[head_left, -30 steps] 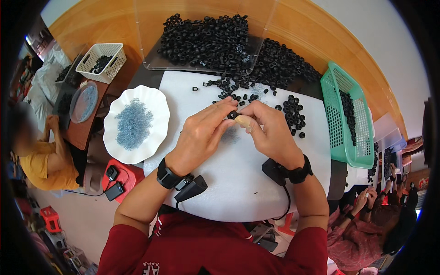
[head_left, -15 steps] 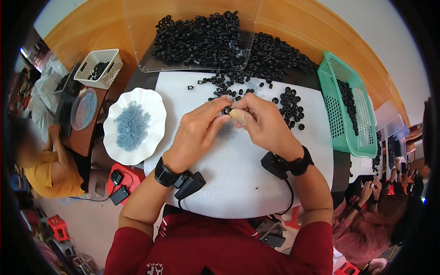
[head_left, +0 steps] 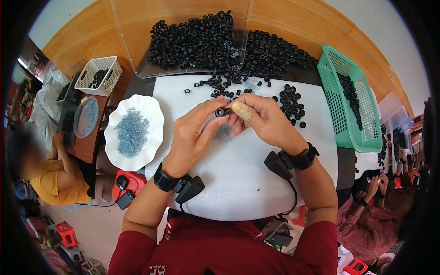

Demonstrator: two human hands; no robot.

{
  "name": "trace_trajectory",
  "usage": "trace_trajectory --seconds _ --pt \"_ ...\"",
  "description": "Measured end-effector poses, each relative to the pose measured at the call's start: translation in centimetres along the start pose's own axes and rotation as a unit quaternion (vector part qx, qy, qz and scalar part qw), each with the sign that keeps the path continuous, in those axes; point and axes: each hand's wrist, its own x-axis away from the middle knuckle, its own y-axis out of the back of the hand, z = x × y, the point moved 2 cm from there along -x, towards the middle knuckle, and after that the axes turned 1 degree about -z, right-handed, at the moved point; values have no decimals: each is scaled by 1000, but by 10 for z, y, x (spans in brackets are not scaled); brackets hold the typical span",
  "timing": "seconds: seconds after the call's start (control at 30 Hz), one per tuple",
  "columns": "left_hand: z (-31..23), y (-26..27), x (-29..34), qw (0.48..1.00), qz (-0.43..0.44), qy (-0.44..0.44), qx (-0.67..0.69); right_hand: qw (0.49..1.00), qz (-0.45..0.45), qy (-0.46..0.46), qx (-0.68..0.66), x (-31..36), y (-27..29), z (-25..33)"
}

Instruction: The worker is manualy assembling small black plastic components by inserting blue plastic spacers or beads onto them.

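Observation:
Between the fingertips of both hands, over the white foam sheet (head_left: 247,183), is a small black hollow plastic piece (head_left: 221,112) with a round opening. My left hand (head_left: 190,137) pinches it between thumb and forefinger. My right hand (head_left: 270,121), its thumb wrapped in a yellowish cover, closes at the piece's right end; whether a second small part sits in those fingers is hidden. Just below the hands lies a little heap of fine grey-blue pieces (head_left: 223,133), perhaps springs. Loose round black pieces (head_left: 292,105) are grouped right of my right hand.
A scalloped white plate (head_left: 156,133) of similar grey-blue pieces stands left. Behind, a clear bin (head_left: 137,73) and a large pile of black parts (head_left: 275,52) spread along the wall. A green basket (head_left: 341,133) is at right. People sit on both sides.
The black piece has turned in my fingers, its opening showing more plainly. My right thumb has tilted and shifted slightly right. The whole view has moved a little.

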Motion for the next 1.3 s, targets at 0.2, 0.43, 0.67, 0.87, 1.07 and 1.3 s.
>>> trace_trajectory --seconds 0.2,0.43,0.67,0.87,1.07,1.3 --pt "-2 0 -1 1000 12 7 7 1000 -20 -14 4 0 5 -1" --pt "-3 -1 -1 1000 23 -2 -13 979 -10 83 185 3 -2 3" --pt "-1 -2 -1 997 31 -47 -55 965 -46 110 235 2 -7 1" --pt "2 -4 4 998 27 -24 -55 920 -74 162 350 0 -11 0" --pt "1 -3 4 998 18 -16 -54 872 -113 243 410 0 -16 0" --pt "-9 2 3 997 49 60 -2 779 -125 344 509 2 -20 2"
